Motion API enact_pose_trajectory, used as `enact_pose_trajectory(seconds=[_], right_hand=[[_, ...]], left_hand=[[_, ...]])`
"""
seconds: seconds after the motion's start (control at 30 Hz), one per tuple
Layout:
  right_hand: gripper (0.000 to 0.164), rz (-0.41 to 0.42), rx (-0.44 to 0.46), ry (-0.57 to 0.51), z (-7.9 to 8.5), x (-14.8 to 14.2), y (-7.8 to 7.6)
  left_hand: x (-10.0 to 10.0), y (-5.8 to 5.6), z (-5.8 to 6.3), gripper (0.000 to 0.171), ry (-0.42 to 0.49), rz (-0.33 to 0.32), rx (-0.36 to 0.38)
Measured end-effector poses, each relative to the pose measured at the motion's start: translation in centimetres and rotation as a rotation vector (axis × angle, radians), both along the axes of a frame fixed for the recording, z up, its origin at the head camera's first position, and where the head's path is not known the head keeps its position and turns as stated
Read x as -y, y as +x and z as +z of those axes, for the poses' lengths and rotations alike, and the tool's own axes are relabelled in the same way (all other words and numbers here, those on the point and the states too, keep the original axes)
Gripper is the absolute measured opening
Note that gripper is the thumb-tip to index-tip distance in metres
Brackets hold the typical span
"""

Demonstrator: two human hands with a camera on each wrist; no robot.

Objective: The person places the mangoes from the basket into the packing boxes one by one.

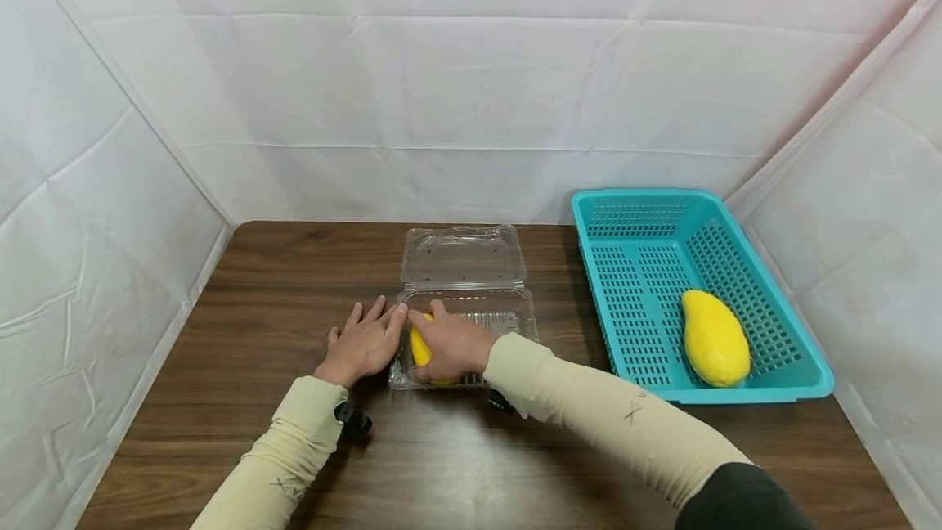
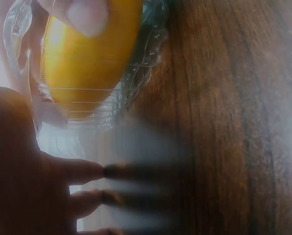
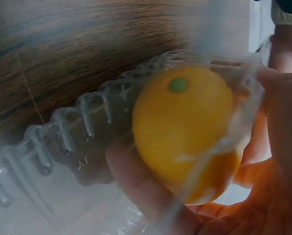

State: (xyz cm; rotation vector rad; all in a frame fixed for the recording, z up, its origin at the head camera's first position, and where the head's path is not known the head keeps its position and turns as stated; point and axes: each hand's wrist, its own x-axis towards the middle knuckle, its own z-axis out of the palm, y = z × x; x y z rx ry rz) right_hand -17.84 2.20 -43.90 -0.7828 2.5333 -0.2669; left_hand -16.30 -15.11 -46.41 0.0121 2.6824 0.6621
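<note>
A clear plastic clamshell box (image 1: 518, 325) lies on the table with its lid (image 1: 464, 258) folded back toward the wall. My right hand (image 1: 455, 343) grips a yellow mango (image 1: 419, 347) inside the left end of the box. In the right wrist view, the fingers curl around that mango (image 3: 185, 127), whose end bears a green spot. My left hand (image 1: 365, 348) lies at the left side of the box with its fingers spread, the thumb by the rim. The left wrist view shows the mango (image 2: 87, 63) through the ribbed clear wall.
A turquoise perforated basket (image 1: 599, 301) stands at the right of the brown wooden table (image 1: 287, 285). It holds another yellow mango (image 1: 715, 339). White cloth walls (image 1: 486, 88) enclose the table at the back and both sides.
</note>
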Motion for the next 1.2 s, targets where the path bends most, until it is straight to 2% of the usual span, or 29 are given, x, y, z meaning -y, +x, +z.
enact_pose_trajectory(seconds=[0.17,0.33,0.5,0.87,1.2], right_hand=[[0.097,0.0,-0.004,-0.028,-0.2,0.0,0.0],[0.096,0.0,0.061,-0.108,-0.1,-0.7,-0.2],[0.096,0.002,0.091,-0.142,0.0,-1.0,-0.4],[0.095,0.041,0.061,-0.111,0.1,-0.9,-0.3],[0.098,0.033,0.097,-0.087,0.7,-1.4,-0.6]], left_hand=[[0.0,0.0,0.0,0.071,0.004,0.002,-0.004],[0.0,0.0,-0.1,0.073,0.009,0.01,-0.004],[0.0,0.0,-0.1,0.074,0.004,0.014,-0.009],[0.0,0.1,-0.1,0.073,0.01,0.014,-0.005],[0.0,0.0,-0.1,0.073,0.004,0.001,0.003]])
